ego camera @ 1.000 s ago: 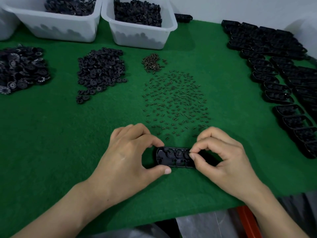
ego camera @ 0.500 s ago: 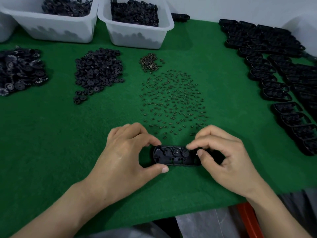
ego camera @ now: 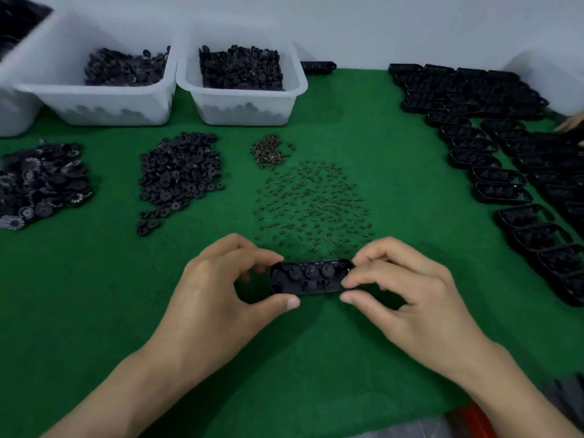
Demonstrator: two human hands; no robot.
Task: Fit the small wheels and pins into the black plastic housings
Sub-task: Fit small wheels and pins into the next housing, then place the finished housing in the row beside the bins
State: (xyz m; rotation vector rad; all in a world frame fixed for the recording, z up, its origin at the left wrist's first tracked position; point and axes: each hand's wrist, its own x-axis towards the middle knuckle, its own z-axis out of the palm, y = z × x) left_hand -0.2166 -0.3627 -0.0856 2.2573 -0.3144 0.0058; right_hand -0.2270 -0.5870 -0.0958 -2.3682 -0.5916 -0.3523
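Green felt point(ego camera: 94, 327) covers the whole table. Low in the middle of the frame my left hand point(ego camera: 215, 298) and right hand point(ego camera: 407, 298) each pinch one end of a black housing point(ego camera: 311, 279), forefinger on the far edge and thumb on the near one. Three wheels point(ego camera: 311, 271) sit in a row along its upper side. I judge the step to be seating parts toward the right end. To do it well I would let the left hand act purely as a clamp, hold the housing level so the seated wheels do not tip out, and press any new piece straight down with the right forefinger. The spread of pins point(ego camera: 313, 203) lies just above the hands, and the wheel pile point(ego camera: 180, 175) sits at middle left.

Hard to read: the two white bins point(ego camera: 240, 105) at upper left hold dark parts too blurred to name, and a third container point(ego camera: 12, 115) is cut off at the left edge. The rows of housings point(ego camera: 493, 181) on the right run off the frame; I cannot tell whether they are filled. My right fingertips point(ego camera: 349, 282) cover the housing's right end, so whether they hold a pin is unclear.
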